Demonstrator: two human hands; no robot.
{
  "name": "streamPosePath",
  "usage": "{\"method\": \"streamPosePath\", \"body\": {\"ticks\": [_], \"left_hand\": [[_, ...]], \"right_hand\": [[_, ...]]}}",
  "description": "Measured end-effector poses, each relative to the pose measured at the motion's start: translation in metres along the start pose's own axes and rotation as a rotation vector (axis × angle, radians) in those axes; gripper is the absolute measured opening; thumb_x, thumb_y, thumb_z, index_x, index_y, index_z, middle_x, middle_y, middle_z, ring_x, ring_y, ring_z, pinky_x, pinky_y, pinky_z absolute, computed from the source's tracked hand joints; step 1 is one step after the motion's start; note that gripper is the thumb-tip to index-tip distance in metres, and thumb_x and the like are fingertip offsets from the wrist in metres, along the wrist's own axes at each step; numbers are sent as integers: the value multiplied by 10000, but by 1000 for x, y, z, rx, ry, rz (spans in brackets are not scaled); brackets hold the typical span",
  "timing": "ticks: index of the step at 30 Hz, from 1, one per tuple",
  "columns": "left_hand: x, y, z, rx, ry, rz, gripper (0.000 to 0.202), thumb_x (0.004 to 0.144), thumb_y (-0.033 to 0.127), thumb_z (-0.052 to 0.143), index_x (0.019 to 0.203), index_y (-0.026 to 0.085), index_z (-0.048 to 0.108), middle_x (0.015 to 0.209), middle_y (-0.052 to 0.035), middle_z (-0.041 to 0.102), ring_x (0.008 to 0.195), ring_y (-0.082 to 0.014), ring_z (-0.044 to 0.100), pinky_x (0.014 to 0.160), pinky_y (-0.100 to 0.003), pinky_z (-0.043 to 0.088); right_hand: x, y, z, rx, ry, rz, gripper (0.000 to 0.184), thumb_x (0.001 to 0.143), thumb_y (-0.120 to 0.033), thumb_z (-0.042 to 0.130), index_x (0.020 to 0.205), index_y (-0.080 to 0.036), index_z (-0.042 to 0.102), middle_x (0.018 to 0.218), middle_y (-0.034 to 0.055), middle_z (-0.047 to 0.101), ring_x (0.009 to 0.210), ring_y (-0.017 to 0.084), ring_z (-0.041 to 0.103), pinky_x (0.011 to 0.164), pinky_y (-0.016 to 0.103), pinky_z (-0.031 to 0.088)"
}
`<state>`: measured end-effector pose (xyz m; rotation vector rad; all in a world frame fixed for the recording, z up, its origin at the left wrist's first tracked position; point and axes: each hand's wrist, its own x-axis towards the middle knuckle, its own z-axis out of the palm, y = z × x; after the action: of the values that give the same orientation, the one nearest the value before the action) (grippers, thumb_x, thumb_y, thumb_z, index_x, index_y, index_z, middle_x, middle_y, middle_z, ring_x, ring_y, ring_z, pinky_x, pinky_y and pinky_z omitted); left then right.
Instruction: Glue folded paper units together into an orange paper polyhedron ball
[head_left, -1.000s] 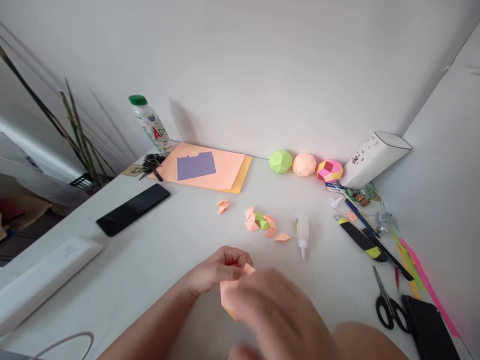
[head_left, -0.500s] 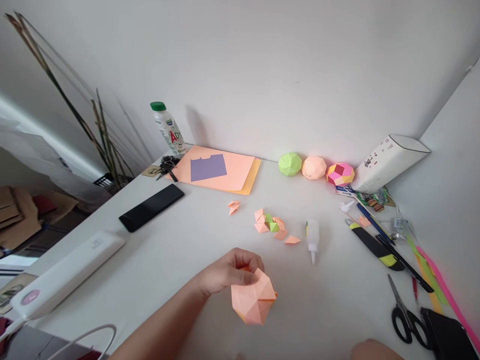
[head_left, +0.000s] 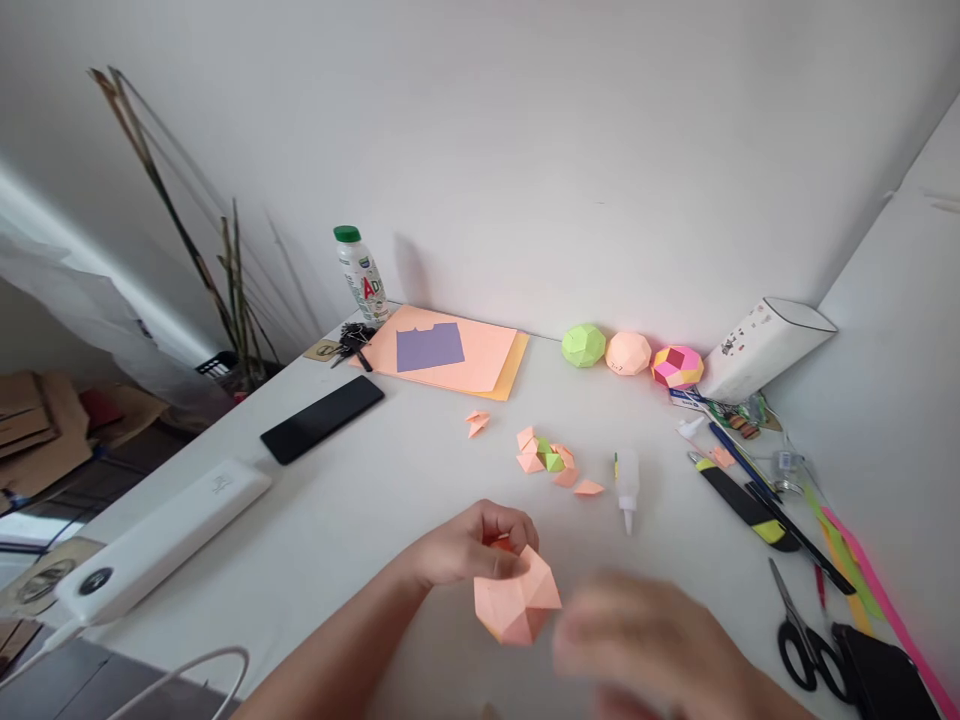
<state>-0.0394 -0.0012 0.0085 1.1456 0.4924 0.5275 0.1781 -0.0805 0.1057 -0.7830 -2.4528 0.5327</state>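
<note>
My left hand (head_left: 480,545) pinches the rim of a peach faceted paper ball (head_left: 517,605), which is partly built and shows orange inside its opening. Just to the right of the ball is my right hand (head_left: 645,640), smeared by motion so its fingers cannot be made out. Beyond them lie small folded peach and green paper pieces (head_left: 549,458), a single peach piece (head_left: 589,488) and another folded peach piece (head_left: 477,422). A white glue bottle (head_left: 627,490) rests on its side, nozzle toward me.
Finished paper balls in green (head_left: 583,345), peach (head_left: 628,353) and pink-yellow (head_left: 677,367) line the wall. Coloured sheets (head_left: 480,365), a phone (head_left: 322,418) and a yogurt bottle (head_left: 363,280) are at left. Scissors (head_left: 806,640) and a utility knife (head_left: 742,500) lie at right.
My right hand has come up from the bottom edge toward the ball. The left hand keeps its hold on it. The whole view has shifted slightly.
</note>
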Motion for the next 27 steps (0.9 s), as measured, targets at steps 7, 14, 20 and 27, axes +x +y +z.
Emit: {"method": "streamPosePath", "body": {"ticks": [7,14,20,27], "left_hand": [[-2,8,4,154,23,54,205,725,343,655,661,170,564,834,-22,550,754,-154,510,737,-309,415],[4,10,8,-13,553,121,386,840,526,423,1036,233,581,1202,-79,520,1177,-255,402,958,-382,350],[9,13,23,-318,262,41,525,808,581,439,1184,224,523,1138,-116,596,1049,-278,537,860,-430,419],[11,7,24,-186,379,53,474,810,484,527,1207,230,478,1173,-104,590,1063,-276,543,850,-393,434]], "right_hand": [[21,43,49,588,-159,734,207,833,-341,534,718,-175,492,674,-30,459,595,99,434,524,203,370],[27,47,49,715,188,637,308,816,-380,541,599,-182,447,630,-16,417,634,131,403,609,245,366],[30,47,51,545,336,555,334,819,-407,528,575,-185,472,650,-3,460,676,151,442,667,259,384],[29,57,58,624,292,696,217,799,-385,564,736,-177,561,740,8,552,707,153,503,675,265,414]]}}
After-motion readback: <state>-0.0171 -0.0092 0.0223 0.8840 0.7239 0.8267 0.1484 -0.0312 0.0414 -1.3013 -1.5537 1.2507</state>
